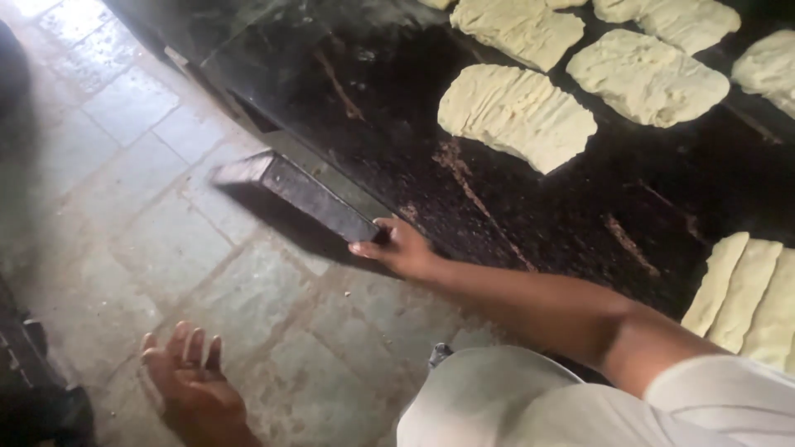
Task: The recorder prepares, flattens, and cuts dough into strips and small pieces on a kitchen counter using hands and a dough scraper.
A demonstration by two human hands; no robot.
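Fingers, right: your right hand (pixel 400 247) has its fingers curled around the near end of the dark rectangular block (pixel 291 193), thumb along the lower side; the grip is closed on it.
Fingers, left: your left hand (pixel 189 382) is palm-up with fingers loosely spread, holding nothing.
Block position: the dark rectangular block juts out from the left edge of the griddle (pixel 364 108), its far end hanging over the stone floor (pixel 124 207), tilted slightly upward to the left.
Left hand position: low over the stone floor, well apart from the block and from the griddle edge.
Right arm: stretched from the lower right across the griddle's near left corner, in a white sleeve (pixel 729 397).
Griddle load: pale flat dough pieces (pixel 515 116) lie across the far right part; several narrower dough strips (pixel 745 294) lie side by side, touching, at the right edge.
Griddle surface: black, with brownish streaks between the block and the dough.
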